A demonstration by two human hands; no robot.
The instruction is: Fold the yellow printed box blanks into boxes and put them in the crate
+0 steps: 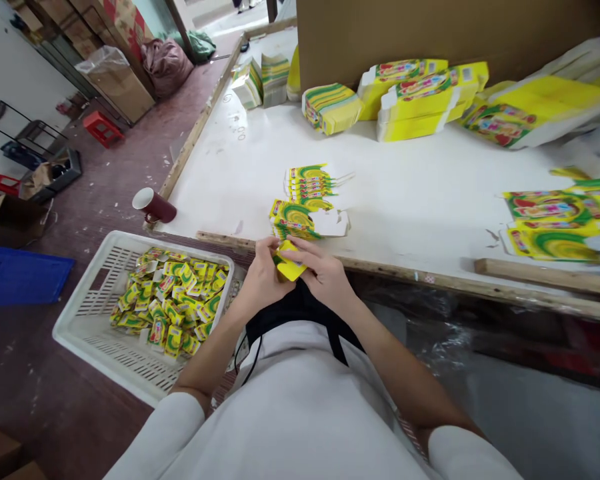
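Evidently, the left hand [264, 283] and right hand [330, 279] pinch the small yellow cardboard carton [291, 268] between them, just near of the flattened yellow-green cartons [291, 217] on the white desk [410, 193].

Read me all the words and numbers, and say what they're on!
No words are clear enough to read.
Big yellow boxes: letters too blurred.
Small boxes in the basket, and the held box: print too tiny.
White table: round handwritten marks, maybe "G" or "6" and zeros; I can't tell.
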